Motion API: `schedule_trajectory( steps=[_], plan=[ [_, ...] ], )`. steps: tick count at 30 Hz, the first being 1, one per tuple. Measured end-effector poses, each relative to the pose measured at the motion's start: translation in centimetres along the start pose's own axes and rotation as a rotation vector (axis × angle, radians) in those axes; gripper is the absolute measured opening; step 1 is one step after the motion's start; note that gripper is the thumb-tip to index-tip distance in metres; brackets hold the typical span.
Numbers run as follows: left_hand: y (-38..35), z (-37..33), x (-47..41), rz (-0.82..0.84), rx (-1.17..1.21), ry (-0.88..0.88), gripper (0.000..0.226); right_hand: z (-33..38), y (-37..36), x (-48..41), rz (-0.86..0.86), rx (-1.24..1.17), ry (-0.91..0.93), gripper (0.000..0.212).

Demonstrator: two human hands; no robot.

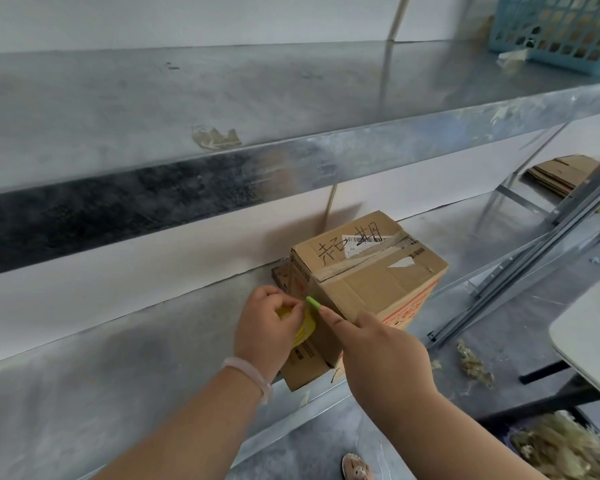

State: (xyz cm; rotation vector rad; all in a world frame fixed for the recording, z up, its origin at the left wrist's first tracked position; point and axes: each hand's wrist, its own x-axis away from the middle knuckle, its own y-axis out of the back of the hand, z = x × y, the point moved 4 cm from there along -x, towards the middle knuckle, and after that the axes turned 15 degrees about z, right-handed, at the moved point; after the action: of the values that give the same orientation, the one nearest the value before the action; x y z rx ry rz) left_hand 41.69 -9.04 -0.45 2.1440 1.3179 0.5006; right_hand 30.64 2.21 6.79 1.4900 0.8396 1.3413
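Observation:
A taped cardboard box with black handwriting on top sits on a metal shelf, against the white wall. My left hand, with a pale bracelet on the wrist, grips a yellow item next to the box's near left side. My right hand reaches in from the right with the forefinger stretched out and holds a small green piece at the box's near corner. A flattened cardboard piece lies under the box, partly hidden by both hands.
An upper metal shelf overhangs the box and carries a blue plastic basket at the far right. Flattened cartons lie at the right. Grey metal rails lean on the shelf. Dried plant bits lie near a white tabletop.

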Motion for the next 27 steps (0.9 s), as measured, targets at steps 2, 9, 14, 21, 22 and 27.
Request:
schedule_trajectory(
  steps=[2,9,14,21,22,27],
  plan=[
    [-0.2,-0.7,0.2,0.022,0.002,-0.046,0.013,-0.2,0.0,-0.5,0.018,0.017,-0.019,0.069],
    [2.9,1.3,0.2,-0.124,-0.123,-0.03,0.013,-1.5,-0.2,-1.4,-0.172,-0.061,0.117,0.056],
    [4.3,2.9,-0.9,-0.18,-0.441,-0.143,0.003,-3.3,-0.2,-0.3,-0.44,-0.26,0.392,0.043],
    [2.6,6.2,0.5,-0.15,-0.662,-0.094,0.027,-15.2,2.2,-4.0,-0.749,-0.771,0.061,0.029],
    [2.2,6.4,0.9,-0.145,-0.67,-0.094,0.026,-17.3,2.0,-5.4,-0.669,-0.82,-0.034,0.03],
    [0.1,7.1,2.8,-0.096,-0.68,0.084,0.029,-24.6,-1.7,-13.9,-0.218,-0.599,-0.219,0.039]
  ],
)
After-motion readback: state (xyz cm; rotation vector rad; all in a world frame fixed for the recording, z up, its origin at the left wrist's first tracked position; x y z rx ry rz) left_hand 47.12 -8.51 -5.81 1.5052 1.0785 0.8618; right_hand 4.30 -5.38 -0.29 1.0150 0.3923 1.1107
